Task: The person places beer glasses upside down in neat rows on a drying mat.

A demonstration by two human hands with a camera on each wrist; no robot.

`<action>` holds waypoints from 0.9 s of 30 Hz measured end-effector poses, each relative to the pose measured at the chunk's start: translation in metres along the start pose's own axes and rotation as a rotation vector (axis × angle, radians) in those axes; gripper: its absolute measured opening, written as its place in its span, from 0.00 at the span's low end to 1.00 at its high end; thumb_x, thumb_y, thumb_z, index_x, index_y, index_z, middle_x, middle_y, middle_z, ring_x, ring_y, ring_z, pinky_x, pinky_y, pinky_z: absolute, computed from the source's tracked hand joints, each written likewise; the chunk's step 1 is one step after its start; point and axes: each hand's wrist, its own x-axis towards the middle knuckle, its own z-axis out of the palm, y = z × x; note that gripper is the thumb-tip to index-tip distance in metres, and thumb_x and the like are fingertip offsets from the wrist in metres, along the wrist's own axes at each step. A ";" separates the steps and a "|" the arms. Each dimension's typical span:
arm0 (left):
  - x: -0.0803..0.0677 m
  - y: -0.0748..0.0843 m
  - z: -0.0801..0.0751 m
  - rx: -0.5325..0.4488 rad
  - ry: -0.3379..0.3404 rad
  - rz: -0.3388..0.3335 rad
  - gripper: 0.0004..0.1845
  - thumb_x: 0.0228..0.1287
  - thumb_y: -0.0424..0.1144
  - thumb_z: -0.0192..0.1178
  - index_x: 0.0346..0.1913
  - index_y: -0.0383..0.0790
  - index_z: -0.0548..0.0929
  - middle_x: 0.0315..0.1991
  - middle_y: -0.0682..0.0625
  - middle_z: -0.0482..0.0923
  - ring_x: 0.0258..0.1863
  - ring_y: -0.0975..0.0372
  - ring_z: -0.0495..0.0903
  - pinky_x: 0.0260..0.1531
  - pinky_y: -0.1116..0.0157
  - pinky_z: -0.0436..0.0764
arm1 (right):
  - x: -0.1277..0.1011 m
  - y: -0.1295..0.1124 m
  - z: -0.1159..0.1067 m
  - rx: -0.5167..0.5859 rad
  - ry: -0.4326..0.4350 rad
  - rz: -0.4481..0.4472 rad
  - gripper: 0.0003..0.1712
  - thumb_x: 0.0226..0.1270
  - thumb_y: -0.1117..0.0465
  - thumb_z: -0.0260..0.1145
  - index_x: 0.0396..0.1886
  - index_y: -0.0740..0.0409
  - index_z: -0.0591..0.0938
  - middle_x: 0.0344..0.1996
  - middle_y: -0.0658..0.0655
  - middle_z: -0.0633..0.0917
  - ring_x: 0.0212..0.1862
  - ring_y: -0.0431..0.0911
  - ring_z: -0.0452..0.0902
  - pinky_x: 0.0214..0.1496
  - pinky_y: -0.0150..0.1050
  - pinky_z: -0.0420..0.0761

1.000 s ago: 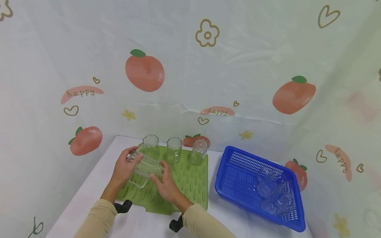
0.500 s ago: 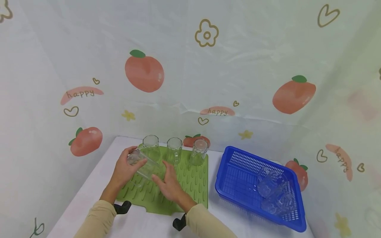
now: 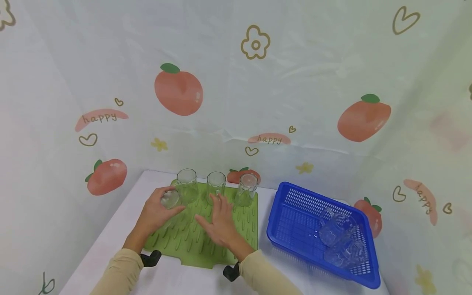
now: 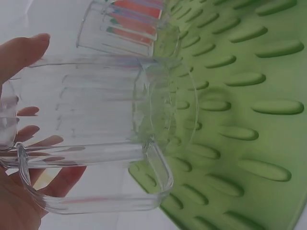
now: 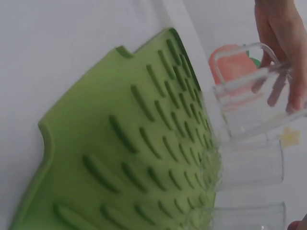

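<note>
Green drying mat (image 3: 206, 237) covers the worktop. Left hand (image 3: 156, 213) grips a glass mug (image 4: 105, 120) upside down, its long axis near upright and its rim hidden from the head camera. Right hand (image 3: 220, 221) hovers open, fingers spread.

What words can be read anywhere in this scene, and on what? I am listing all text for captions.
"happy" on a pink stroke of the backdrop cloth, left.
"happy" on a pink stroke of the cloth, behind the glasses.
"happy" on a pink stroke of the cloth, right, running slantwise.
No text shows on the glass mug, the green mat or the blue basket.
</note>
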 end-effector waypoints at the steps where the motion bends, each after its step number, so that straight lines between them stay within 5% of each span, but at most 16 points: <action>1: 0.000 -0.001 0.001 0.002 0.003 0.007 0.43 0.55 0.52 0.77 0.71 0.41 0.72 0.70 0.37 0.69 0.69 0.39 0.69 0.60 0.35 0.74 | 0.000 0.001 -0.002 -0.021 0.009 -0.005 0.49 0.74 0.29 0.52 0.82 0.51 0.52 0.81 0.66 0.51 0.82 0.64 0.45 0.79 0.72 0.48; 16: -0.002 -0.011 0.003 0.043 -0.046 0.010 0.40 0.54 0.48 0.78 0.69 0.42 0.74 0.70 0.38 0.70 0.73 0.38 0.65 0.65 0.35 0.71 | 0.001 0.026 -0.034 -0.263 0.047 0.012 0.52 0.70 0.26 0.51 0.82 0.50 0.53 0.83 0.65 0.48 0.82 0.69 0.41 0.78 0.74 0.47; 27: 0.002 -0.017 0.013 0.035 -0.100 -0.007 0.40 0.54 0.47 0.78 0.69 0.43 0.75 0.71 0.39 0.69 0.72 0.36 0.64 0.64 0.33 0.70 | -0.004 0.023 -0.053 -0.248 0.030 -0.035 0.49 0.73 0.29 0.52 0.81 0.51 0.54 0.82 0.66 0.46 0.82 0.69 0.38 0.77 0.76 0.45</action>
